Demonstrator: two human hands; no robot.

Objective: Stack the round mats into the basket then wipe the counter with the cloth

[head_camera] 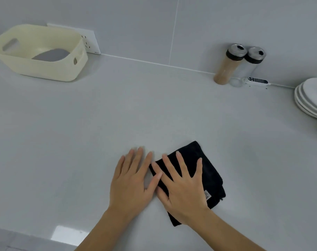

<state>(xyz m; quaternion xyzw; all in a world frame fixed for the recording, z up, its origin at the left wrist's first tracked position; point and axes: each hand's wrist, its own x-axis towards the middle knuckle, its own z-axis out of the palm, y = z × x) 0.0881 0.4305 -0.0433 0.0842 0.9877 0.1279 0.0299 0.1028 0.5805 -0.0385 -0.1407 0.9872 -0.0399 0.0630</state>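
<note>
A folded black cloth (208, 171) lies flat on the grey counter (81, 142) near the front. My right hand (183, 185) presses down on it with fingers spread flat. My left hand (132, 180) rests flat on the counter just left of the cloth, its thumb touching the cloth's edge. A cream basket (45, 69) stands at the back left against the wall. A grey round mat (50, 55) lies inside it; how many mats are stacked there I cannot tell.
Two shaker jars (228, 64) and a small white device (257, 82) stand against the back wall at right. A stack of white plates (310, 98) sits at the right edge. A wall socket (90, 42) is behind the basket.
</note>
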